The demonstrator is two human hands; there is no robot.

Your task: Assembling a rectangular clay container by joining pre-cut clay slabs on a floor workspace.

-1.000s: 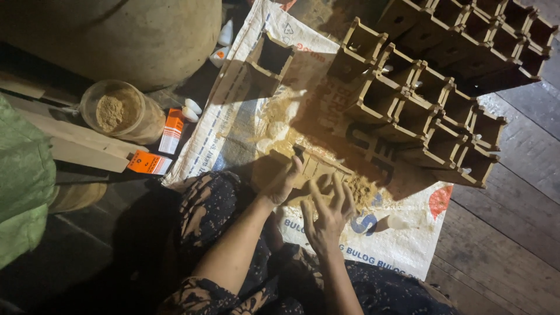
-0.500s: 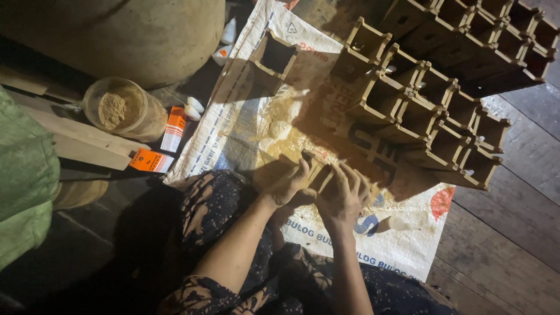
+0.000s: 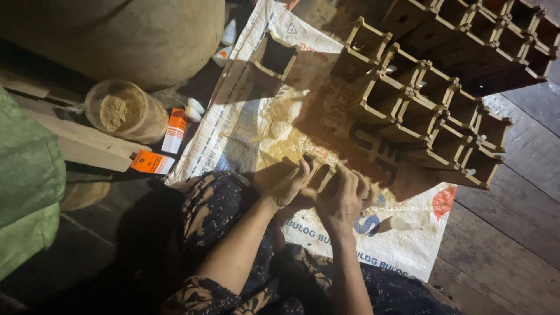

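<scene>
My left hand point(image 3: 290, 185) and my right hand point(image 3: 348, 197) both grip a small open wooden box point(image 3: 322, 175) just above a white woven sack point(image 3: 402, 233) spread on the floor. The left fingers curl over the box's left wall, the right fingers over its right wall. Pale sawdust point(image 3: 280, 131) lies on the sack right in front of the box. Beyond it stand rows of finished wooden boxes point(image 3: 431, 105) stacked side by side.
A single wooden box point(image 3: 269, 61) stands at the sack's far left. A clear tub of sawdust point(image 3: 122, 111), orange and white glue packets point(image 3: 174, 130), small white bottles point(image 3: 224, 46) and a wooden plank point(image 3: 87, 146) lie left. A green sack point(image 3: 26, 175) and a big brown sack point(image 3: 116, 35) border the dark plank floor.
Both hands have closed in on the small box and lifted it slightly toward the stacked boxes; the right hand moved up from lower on the sack.
</scene>
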